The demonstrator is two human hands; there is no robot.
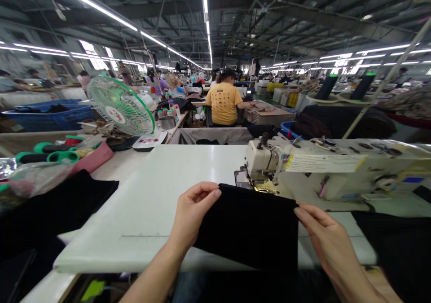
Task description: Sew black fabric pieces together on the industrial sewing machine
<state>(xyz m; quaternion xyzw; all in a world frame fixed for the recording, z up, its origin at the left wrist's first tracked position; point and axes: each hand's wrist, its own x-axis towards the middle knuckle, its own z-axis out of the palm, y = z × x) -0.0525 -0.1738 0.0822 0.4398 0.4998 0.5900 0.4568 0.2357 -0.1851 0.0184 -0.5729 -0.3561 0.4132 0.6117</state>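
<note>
A piece of black fabric (249, 226) hangs between my two hands, its top edge stretched nearly straight. My left hand (195, 208) pinches the upper left corner between thumb and fingers. At the upper right corner, my right hand (319, 226) grips the same cloth in a pinch. Just behind the fabric stands a cream sewing machine (303, 168), with its needle area (264, 188) partly hidden by the cloth's top edge. The cloth's lower part falls over the front of the pale worktable (134, 213).
Black cloth (67, 204) lies at the left, near thread spools (62, 157) and a green fan (121, 107). More black cloth (400, 249) lies at the right. Two thread cones (326, 90) stand behind the machine. A person in a yellow shirt (222, 105) sits ahead.
</note>
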